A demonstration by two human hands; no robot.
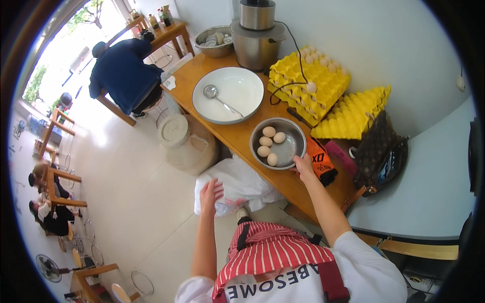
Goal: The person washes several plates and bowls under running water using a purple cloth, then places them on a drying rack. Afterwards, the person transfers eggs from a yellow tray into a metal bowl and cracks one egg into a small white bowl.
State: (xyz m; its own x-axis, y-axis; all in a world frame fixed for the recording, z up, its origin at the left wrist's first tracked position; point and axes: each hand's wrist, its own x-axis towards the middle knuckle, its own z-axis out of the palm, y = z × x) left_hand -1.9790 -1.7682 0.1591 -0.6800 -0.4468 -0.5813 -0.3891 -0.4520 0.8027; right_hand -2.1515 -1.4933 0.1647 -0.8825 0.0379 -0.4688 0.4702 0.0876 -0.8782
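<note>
My right hand grips the near rim of a steel bowl, thumb over the edge. Several brown eggs lie in the bowl, mostly along its left side. The bowl is at the front edge of a wooden table. My left hand hangs in the air to the left of the table, fingers apart and holding nothing. Beyond the bowl stands a wide white enamel basin with a steel ladle resting in it. Yellow egg trays holding eggs are stacked at the back right.
An orange packet and a brown handbag lie right of the bowl. A steel appliance with a black cord stands by the wall. Below the table are a lidded plastic tub and white sacks. A seated person is at far left.
</note>
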